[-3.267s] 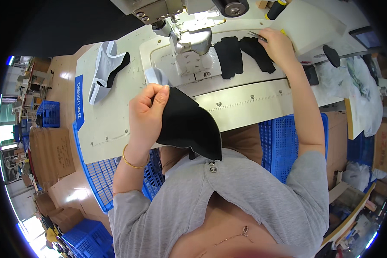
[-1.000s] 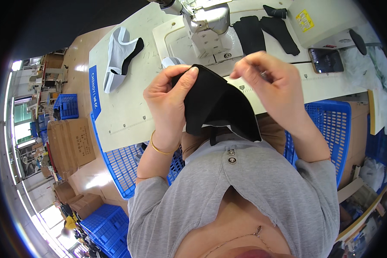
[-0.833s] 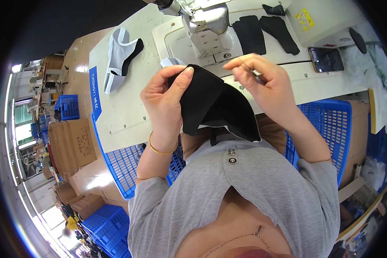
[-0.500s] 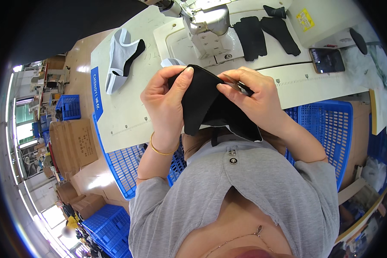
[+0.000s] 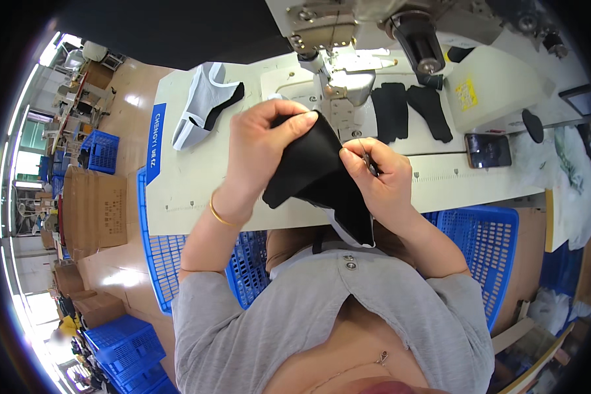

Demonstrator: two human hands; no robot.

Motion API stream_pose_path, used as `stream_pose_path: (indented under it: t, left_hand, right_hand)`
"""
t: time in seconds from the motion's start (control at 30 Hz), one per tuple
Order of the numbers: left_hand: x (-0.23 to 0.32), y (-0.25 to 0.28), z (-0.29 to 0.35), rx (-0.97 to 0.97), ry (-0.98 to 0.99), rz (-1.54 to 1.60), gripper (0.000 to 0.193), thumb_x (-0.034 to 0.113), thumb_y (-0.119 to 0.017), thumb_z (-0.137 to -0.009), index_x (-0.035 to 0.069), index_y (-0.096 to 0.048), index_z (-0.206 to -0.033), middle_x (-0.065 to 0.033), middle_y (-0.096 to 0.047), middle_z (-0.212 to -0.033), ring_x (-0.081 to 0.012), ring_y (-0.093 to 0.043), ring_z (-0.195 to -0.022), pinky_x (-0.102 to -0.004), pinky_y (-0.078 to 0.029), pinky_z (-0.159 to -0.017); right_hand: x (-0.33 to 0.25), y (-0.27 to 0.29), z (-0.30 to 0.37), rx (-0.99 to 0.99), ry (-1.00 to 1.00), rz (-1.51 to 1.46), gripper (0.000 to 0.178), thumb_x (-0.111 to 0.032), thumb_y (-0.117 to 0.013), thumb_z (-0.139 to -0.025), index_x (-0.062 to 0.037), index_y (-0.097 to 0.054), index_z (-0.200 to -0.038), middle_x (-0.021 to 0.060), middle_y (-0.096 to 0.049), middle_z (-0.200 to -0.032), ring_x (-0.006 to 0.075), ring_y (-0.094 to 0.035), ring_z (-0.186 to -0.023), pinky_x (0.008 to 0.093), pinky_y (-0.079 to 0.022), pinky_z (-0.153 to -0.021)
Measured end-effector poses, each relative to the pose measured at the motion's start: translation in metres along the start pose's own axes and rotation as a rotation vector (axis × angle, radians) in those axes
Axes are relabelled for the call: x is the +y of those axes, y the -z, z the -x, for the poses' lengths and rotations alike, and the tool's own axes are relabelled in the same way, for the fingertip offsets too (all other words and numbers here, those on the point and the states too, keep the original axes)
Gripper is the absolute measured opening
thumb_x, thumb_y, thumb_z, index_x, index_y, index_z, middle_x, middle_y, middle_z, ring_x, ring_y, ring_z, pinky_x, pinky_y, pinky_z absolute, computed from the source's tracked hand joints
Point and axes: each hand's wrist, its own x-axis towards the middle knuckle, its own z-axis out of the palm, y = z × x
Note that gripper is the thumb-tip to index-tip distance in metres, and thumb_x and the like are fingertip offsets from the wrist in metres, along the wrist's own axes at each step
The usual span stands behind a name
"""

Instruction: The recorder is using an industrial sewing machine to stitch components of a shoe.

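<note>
Your left hand [image 5: 261, 143] pinches a corner of the black cloth [image 5: 314, 157] and your right hand [image 5: 389, 180], clamped on a small tool [image 5: 373, 166], meets its edge, seemingly keeping it taut between them.

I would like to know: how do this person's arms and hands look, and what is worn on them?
Both sleeves are grey and end near the elbows. The left hand and right hand are gloveless; a thin gold-coloured bangle circles the left wrist.
</note>
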Motion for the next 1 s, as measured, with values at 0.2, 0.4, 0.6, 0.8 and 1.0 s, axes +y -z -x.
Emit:
stream_pose_path:
  t: [0.2, 0.4, 0.6, 0.8, 1.0]
  left_hand:
    - [0.011, 0.012, -0.047, -0.125, 0.179, 0.160, 0.011, 0.005, -0.074, -0.082, -0.002, -0.072, -0.090, -0.0056, -0.071, -0.084, -0.0095, -0.064, -0.072, -0.0218, -0.051, -0.066]
    - [0.016, 0.008, -0.062, -0.143, 0.175, 0.094, 0.014, 0.003, -0.072, -0.083, 0.000, -0.073, -0.097, -0.0043, -0.071, -0.087, -0.0083, -0.064, -0.076, -0.0214, -0.051, -0.071]
    - [0.010, 0.003, -0.065, -0.093, 0.040, 0.117, 0.005, 0.003, -0.073, -0.082, 0.000, -0.071, -0.085, -0.0043, -0.069, -0.081, -0.0095, -0.063, -0.075, -0.0217, -0.050, -0.072]
    - [0.015, 0.001, -0.070, -0.061, 0.131, 0.089, 0.015, 0.001, -0.072, -0.081, 0.003, -0.062, -0.070, -0.0031, -0.068, -0.078, -0.0080, -0.059, -0.071, -0.0226, -0.046, -0.067]
    - [0.013, 0.000, -0.074, -0.017, 0.136, 0.055, 0.025, 0.001, -0.072, -0.080, 0.007, -0.054, -0.064, -0.0019, -0.066, -0.074, -0.0078, -0.058, -0.069, -0.0225, -0.044, -0.064]
  right_hand:
    - [-0.006, -0.009, -0.025, 0.086, -0.099, -0.095, 0.016, -0.015, -0.065, -0.090, 0.0011, -0.066, -0.087, 0.0008, -0.058, -0.065, 0.0022, -0.047, -0.063, 0.0224, -0.040, -0.057]
    - [-0.001, -0.009, -0.035, 0.099, -0.130, -0.190, 0.016, -0.014, -0.065, -0.091, 0.0012, -0.067, -0.088, -0.0048, -0.055, -0.067, 0.0012, -0.045, -0.062, 0.0211, -0.038, -0.056]
    - [-0.003, -0.008, -0.039, 0.104, -0.167, -0.225, 0.016, -0.014, -0.065, -0.091, 0.0015, -0.066, -0.088, -0.0062, -0.053, -0.067, 0.0003, -0.042, -0.063, 0.0204, -0.035, -0.055]
    - [0.001, -0.007, -0.042, 0.122, -0.138, -0.199, 0.016, -0.014, -0.065, -0.091, 0.0021, -0.066, -0.087, -0.0062, -0.052, -0.066, 0.0005, -0.041, -0.062, 0.0203, -0.035, -0.055]
    - [0.001, -0.006, -0.041, 0.134, -0.139, -0.234, 0.015, -0.013, -0.065, -0.090, 0.0022, -0.066, -0.087, -0.0065, -0.052, -0.066, 0.0006, -0.040, -0.062, 0.0201, -0.034, -0.055]
